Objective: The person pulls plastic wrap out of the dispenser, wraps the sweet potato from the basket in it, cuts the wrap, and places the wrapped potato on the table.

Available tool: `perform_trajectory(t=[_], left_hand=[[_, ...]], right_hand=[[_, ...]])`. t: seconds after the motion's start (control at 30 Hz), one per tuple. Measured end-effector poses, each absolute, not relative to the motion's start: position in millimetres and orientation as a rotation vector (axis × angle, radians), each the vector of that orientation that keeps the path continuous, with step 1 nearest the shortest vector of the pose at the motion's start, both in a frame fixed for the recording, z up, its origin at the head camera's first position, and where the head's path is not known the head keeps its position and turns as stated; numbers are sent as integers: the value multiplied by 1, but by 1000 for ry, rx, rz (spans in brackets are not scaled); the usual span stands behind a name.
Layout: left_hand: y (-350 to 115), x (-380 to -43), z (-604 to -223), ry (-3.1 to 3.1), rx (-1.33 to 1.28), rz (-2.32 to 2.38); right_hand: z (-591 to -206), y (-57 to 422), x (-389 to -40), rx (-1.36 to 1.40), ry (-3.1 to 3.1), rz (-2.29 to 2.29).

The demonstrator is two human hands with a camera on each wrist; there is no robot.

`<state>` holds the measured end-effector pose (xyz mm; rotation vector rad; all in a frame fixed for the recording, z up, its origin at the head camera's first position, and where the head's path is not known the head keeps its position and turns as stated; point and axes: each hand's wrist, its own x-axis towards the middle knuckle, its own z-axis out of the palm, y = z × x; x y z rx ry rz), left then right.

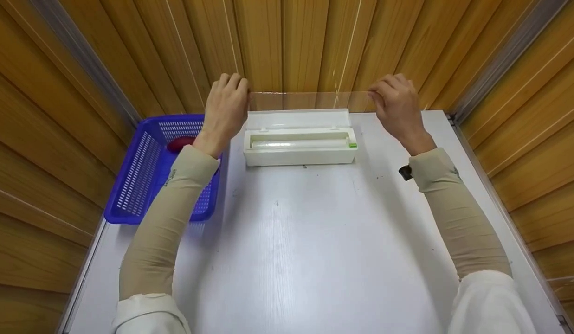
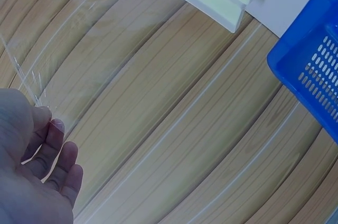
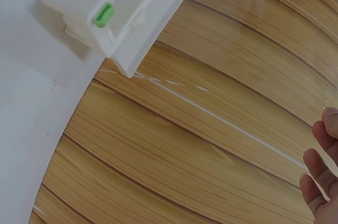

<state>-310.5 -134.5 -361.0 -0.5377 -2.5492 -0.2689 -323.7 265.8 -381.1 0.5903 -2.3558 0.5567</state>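
Observation:
A clear sheet of plastic wrap [image 1: 310,99] stretches taut between the two hands, beyond the back edge of the table. My left hand [image 1: 226,104] pinches its left corner between thumb and index finger; the film [image 2: 33,84] gathers into creases there in the left wrist view. At the opposite corner, my right hand [image 1: 399,105] pinches the film, its other fingers loosely bent in the right wrist view. Below the sheet stands a white wrap dispenser box [image 1: 300,158], its lid [image 1: 298,119] tipped back. Inside lies a roll of wrap [image 1: 296,144], and a green piece [image 1: 352,145] sits at the right end.
To the left, a blue plastic basket [image 1: 111,211] holds a red object [image 1: 179,144], partly hidden by the left wrist. The white table [image 1: 287,241] carries small dark specks. Wood-patterned panels [image 1: 303,51] rise behind the table and along both sides.

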Motion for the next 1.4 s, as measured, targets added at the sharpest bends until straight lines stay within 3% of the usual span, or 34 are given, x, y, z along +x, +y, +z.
perform_trajectory(t=[1.4], left_hand=[[-137,-305,-347,-2508,-547,-313]], right_hand=[[-364,263,-318,602,-2292,573]])
